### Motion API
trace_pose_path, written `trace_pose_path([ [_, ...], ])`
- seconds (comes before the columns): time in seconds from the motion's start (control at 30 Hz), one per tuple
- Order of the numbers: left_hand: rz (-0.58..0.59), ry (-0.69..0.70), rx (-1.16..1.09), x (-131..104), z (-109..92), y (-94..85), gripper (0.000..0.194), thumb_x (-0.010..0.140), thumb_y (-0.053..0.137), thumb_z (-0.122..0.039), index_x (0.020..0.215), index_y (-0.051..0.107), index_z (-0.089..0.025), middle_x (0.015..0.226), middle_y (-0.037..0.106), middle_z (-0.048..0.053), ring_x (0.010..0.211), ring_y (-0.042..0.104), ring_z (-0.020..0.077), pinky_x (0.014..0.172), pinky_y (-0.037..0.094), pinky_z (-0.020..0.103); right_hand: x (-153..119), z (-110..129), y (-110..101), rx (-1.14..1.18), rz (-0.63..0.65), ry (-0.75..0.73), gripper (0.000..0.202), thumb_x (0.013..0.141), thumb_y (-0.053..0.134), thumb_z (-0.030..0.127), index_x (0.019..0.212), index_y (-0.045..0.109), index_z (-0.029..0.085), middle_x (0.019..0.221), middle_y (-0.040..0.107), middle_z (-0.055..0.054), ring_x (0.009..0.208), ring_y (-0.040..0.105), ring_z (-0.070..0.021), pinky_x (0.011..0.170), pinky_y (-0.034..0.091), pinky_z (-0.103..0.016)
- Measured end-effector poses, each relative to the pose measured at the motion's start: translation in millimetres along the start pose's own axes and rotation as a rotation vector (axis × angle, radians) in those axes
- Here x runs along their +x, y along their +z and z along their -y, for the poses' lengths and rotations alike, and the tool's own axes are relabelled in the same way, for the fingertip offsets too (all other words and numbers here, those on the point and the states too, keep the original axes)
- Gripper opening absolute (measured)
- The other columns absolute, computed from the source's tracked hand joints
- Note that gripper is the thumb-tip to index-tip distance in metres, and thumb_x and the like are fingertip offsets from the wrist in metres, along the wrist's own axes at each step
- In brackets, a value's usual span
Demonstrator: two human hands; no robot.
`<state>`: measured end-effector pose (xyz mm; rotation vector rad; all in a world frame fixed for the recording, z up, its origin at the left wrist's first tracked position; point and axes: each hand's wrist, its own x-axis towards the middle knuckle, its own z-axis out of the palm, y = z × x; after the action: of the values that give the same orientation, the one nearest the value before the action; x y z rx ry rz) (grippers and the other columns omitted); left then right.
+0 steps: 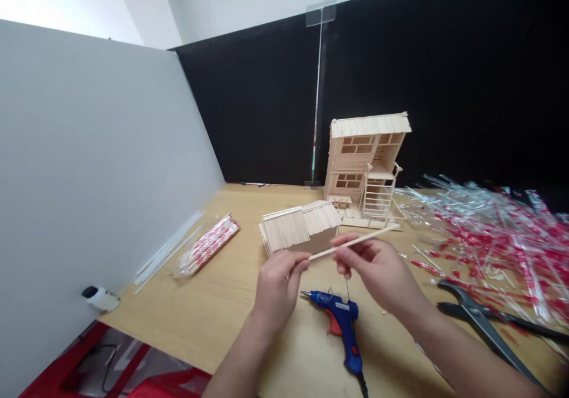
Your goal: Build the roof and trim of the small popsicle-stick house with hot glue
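A thin pale wooden stick [355, 241] slants up to the right between my two hands. My left hand [278, 279] pinches its lower left end. With thumb and fingers, my right hand [377, 267] grips the stick near its middle, and the far end juts out beyond it. Just behind my hands lies a small roof [293, 226] made of rows of sticks, partly hidden by them. Below the hands a blue glue gun [340, 309] with a red trigger lies on the table, its nozzle pointing left.
At the back stands a two-storey stick house [364, 161]. Crumpled clear and red wrappers [489, 238] heap on the right, beside large shears [475, 315]. A packet of sticks [208, 244], loose white strips [164, 252] and a small white bottle [102, 298] lie left.
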<state>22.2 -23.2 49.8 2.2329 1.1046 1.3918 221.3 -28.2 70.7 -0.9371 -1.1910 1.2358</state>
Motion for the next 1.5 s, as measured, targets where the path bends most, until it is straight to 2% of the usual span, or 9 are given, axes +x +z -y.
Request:
trace_pose_path([
  [0.1,-0.048,0.065,0.127,12.0,17.0,-18.6,0.012,0.092,0.058,-0.017,0.095,0.070,-0.019,0.085,0.073,0.004,0.079,0.067,0.0159,0.073,0.049,0.026,26.6,1.1,-11.5,0.159,-0.132,-0.039,0.028,0.076,0.080,0.040,0.090,0.072,0.018,0.072,0.068,-0.002,0.056,0.059,-0.0088,0.048,0.047,-0.017],
  [0.2,-0.103,0.054,0.158,25.8,30.0,-31.7,0.011,0.091,0.060,-0.021,0.094,0.071,-0.020,0.087,0.074,0.004,0.080,0.067,0.0159,0.076,0.050,0.027,55.8,-1.7,-19.4,0.254,-0.147,-0.010,0.031,0.068,0.085,0.039,0.086,0.074,0.016,0.071,0.068,-0.002,0.056,0.058,-0.0065,0.048,0.047,-0.013],
  [0.4,-0.371,-0.262,-0.056,41.1,68.8,-37.7,0.020,0.089,0.063,-0.035,0.093,0.074,-0.019,0.090,0.075,0.006,0.083,0.069,0.0189,0.076,0.053,0.029,103.0,-19.1,-17.8,0.328,-0.175,0.018,0.037,0.055,0.092,0.038,0.078,0.075,0.014,0.066,0.068,-0.001,0.053,0.057,-0.0052,0.046,0.048,-0.011],
  [0.53,-0.392,-0.344,-0.149,41.1,88.9,-32.5,0.023,0.087,0.064,-0.037,0.091,0.075,-0.017,0.089,0.074,0.007,0.083,0.068,0.0191,0.076,0.054,0.029,118.4,-27.9,-13.3,0.337,-0.196,0.024,0.032,0.056,0.092,0.035,0.073,0.074,0.014,0.064,0.069,-0.002,0.053,0.059,-0.0059,0.048,0.051,-0.011],
  [0.87,-0.459,-0.417,-0.274,46.2,93.4,-17.9,0.023,0.081,0.069,-0.035,0.091,0.073,-0.015,0.086,0.075,0.007,0.081,0.069,0.0184,0.075,0.055,0.029,126.9,-38.9,-15.5,0.372,-0.206,0.060,0.025,0.062,0.090,0.028,0.073,0.072,0.015,0.064,0.067,-0.001,0.054,0.058,-0.0057,0.050,0.053,-0.011],
  [1.07,-0.457,-0.425,-0.277,47.7,94.7,-16.1,0.022,0.080,0.070,-0.035,0.087,0.073,-0.015,0.084,0.074,0.007,0.080,0.068,0.0182,0.074,0.055,0.029,130.3,-40.5,-18.9,0.332,-0.195,0.063,0.021,0.067,0.087,0.027,0.076,0.071,0.016,0.067,0.067,-0.002,0.054,0.059,-0.0085,0.050,0.056,-0.017],
  [1.5,-0.453,-0.435,-0.276,48.7,98.0,-15.2,0.024,0.077,0.072,-0.037,0.087,0.073,-0.015,0.083,0.073,0.006,0.079,0.068,0.0181,0.073,0.054,0.029,134.2,-40.4,-25.9,0.288,-0.143,0.122,0.019,0.069,0.085,0.022,0.077,0.071,0.012,0.065,0.068,-0.003,0.052,0.060,-0.0070,0.050,0.054,-0.014],
])
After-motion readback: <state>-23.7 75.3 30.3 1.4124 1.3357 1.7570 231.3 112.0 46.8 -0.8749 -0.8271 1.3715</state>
